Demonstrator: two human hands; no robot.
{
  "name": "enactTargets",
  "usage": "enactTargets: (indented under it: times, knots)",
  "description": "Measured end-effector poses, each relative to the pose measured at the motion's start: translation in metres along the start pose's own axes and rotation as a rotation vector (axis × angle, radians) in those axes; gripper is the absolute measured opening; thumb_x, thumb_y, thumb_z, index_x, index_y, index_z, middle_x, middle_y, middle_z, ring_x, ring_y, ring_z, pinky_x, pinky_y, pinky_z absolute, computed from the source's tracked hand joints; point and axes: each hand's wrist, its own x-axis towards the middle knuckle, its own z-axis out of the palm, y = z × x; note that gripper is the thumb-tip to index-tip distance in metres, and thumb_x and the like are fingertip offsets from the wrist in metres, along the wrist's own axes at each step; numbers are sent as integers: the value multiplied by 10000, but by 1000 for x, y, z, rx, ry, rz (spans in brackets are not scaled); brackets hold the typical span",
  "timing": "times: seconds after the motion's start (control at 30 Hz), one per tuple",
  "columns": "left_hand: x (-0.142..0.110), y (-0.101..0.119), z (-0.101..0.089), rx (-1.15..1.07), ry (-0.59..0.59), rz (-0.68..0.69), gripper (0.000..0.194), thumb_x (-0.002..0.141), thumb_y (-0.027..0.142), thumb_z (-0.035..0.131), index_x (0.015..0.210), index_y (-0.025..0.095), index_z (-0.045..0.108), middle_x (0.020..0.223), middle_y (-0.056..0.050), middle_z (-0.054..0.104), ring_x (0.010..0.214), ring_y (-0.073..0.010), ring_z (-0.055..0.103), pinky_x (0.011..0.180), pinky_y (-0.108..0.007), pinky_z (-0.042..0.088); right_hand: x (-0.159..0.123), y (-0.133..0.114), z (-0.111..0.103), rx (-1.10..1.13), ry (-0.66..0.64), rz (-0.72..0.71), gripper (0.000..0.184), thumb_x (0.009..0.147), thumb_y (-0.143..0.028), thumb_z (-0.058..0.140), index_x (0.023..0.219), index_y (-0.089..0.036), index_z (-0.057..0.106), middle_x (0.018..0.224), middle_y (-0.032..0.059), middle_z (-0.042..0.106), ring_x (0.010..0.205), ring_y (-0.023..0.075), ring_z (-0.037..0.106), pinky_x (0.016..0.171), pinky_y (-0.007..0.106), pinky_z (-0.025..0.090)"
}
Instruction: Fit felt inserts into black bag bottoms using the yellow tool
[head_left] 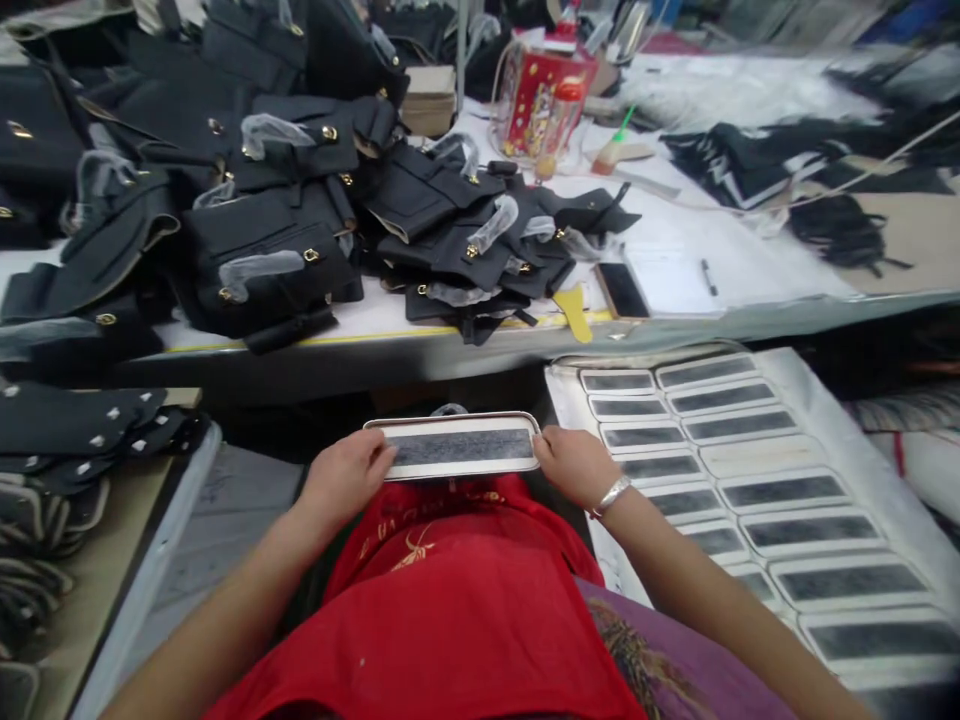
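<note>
A long bag panel (461,447) with rounded corners, a white face, a dark grey strip and a thin dark rim is stretched level between my hands, above my red apron. My left hand (346,468) pinches its left end, thumb on the face. At the opposite end, my right hand (577,466), with a silver bracelet at the wrist, is closed on the edge. Similar panels (784,493) lie in two columns on a white board to my right, close to my right forearm.
Black bag pieces (270,250) with gold clasps and wrapped handles are heaped across the table ahead. A phone (622,290), a yellow piece (574,313), a pen (709,277) and a red container (536,95) lie there too. Stacked black parts (75,430) stand at my left.
</note>
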Motion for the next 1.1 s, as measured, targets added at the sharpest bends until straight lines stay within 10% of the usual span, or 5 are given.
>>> enactTargets:
  times: [0.23, 0.47, 0.8, 1.1]
  knots:
    - [17, 85, 38, 50, -43, 587, 499, 856, 453, 468, 1313, 257, 425, 1432, -70, 334, 1008, -241, 559, 817, -329, 467, -1, -7, 7, -99, 37, 34, 351, 911, -296, 312, 859, -116, 609, 770, 125, 665, 726, 227, 643, 570, 262, 357]
    - [31, 90, 41, 167, -131, 638, 532, 852, 455, 462, 1333, 237, 393, 1439, -98, 316, 812, -230, 612, 641, -312, 465, -1, -5, 7, 10, 54, 22, 335, 915, -325, 322, 779, -129, 557, 727, 115, 650, 686, 214, 636, 573, 254, 378]
    - [36, 84, 33, 141, -185, 664, 603, 805, 517, 526, 1323, 231, 412, 1441, -103, 313, 876, -243, 619, 673, -305, 487, 27, 37, 26, 1574, -586, 137, 380, 716, -429, 672, 796, -180, 396, 547, -88, 484, 442, 44, 488, 451, 142, 414]
    - [39, 88, 26, 68, -211, 686, 584, 802, 554, 514, 1276, 221, 442, 1400, -105, 369, 880, -229, 624, 677, -300, 504, 39, 36, 22, 1424, -698, 194, 486, 621, -477, 749, 746, -189, 378, 511, -69, 491, 484, 114, 584, 457, 197, 485]
